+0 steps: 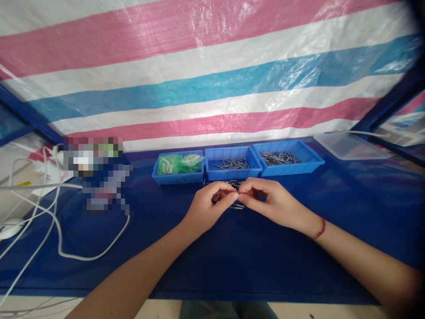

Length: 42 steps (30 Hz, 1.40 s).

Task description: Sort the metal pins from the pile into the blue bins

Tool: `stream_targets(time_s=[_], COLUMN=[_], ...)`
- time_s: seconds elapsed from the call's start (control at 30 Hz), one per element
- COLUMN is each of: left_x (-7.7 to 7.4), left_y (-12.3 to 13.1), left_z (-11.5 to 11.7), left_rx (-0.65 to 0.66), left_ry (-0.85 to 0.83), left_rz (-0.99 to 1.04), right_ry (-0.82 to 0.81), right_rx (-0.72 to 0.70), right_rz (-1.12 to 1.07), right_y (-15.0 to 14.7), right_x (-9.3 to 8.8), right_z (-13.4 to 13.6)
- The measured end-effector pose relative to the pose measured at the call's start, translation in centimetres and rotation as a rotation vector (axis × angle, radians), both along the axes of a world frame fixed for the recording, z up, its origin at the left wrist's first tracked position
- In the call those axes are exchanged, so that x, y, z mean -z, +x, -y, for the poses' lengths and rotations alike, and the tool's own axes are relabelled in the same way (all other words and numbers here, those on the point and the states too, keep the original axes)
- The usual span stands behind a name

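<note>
Over the blue table, my left hand (206,203) and my right hand (267,199) meet fingertip to fingertip. Each is closed in a pinch, and whatever lies between the fingers is too small or hidden to make out. Behind and below the fingers is a loose pile of thin metal pins (238,206) that look like blind rivets, partly covered by my hands. Just beyond stands a blue bin (233,173) with similar pins. To its right, another blue bin (294,169) holds a denser heap. The left blue bin (179,178) contains green-and-clear plastic packets (181,163).
White cables (93,258) loop across the left of the blue table (252,261), near a white mouse (11,228) and a blurred-out patch. A translucent plastic lid (352,146) lies at the back right. A striped plastic sheet (199,93) hangs behind the bins.
</note>
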<state>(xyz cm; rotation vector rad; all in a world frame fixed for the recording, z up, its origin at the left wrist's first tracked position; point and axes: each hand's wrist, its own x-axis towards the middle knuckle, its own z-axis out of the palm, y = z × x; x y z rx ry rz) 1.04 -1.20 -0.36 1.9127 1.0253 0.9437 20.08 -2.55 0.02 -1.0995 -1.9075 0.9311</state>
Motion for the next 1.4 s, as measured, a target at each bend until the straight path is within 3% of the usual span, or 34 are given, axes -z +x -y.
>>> stream_targets(time_s=[0.67, 1.13, 1.4], left_x=[0.5, -0.3, -0.3], left_y=[-0.2, -0.5, -0.4], left_z=[-0.2, 0.0, 0.0], left_rx=[-0.017, -0.022, 0.052], left_ry=[0.022, 0.135, 0.248], left_rz=[0.057, -0.068, -0.245], right_ry=[-0.052, -0.062, 0.069], right_rx=[-0.091, 0.074, 0.153], right_rz=[-0.031, -0.216, -0.058], right_y=[-0.4, 0.2, 0.4], right_x=[0.6, 0.3, -0.5], right_z=[-0.2, -0.5, -0.4])
